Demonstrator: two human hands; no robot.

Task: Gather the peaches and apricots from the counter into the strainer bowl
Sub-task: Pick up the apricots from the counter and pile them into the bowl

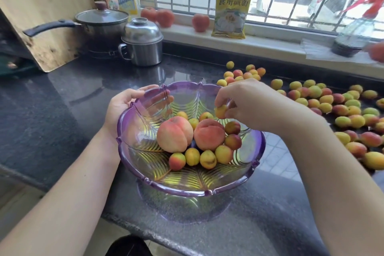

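1. Two peaches sit in the middle of the strainer bowl [133, 129], the left peach [175, 134] and the right peach [209, 134] side by side and touching or nearly so.
2. Small apricots ring them inside the bowl: a row of four along the near side, led by a red-blushed one [177, 161], two darker ones to the right of the right peach, and a few more tucked behind the peaches.
3. Left hand [122, 106] is on the bowl's far-left rim, thumb curled over the edge to the inside and fingers seen through the purple plastic, clamped on the rim.
4. Right hand [247, 104] hovers over the bowl's right rim, fingertips pinched closed around a single apricot [220, 111] held above the inside of the bowl, just past the right peach.
5. Out to the right of the bowl, the dark counter [62, 97] carries a wide scatter of loose apricots [332, 108], yellow, green and red, running off the right edge of view.
6. Behind the bowl to the left stand a steel lidded container [143, 42] and a saucepan [99, 25] with a glass lid.
7. Further back from the bowl, a yellow packet [230, 10] leans on the windowsill, with three red fruits left of it.
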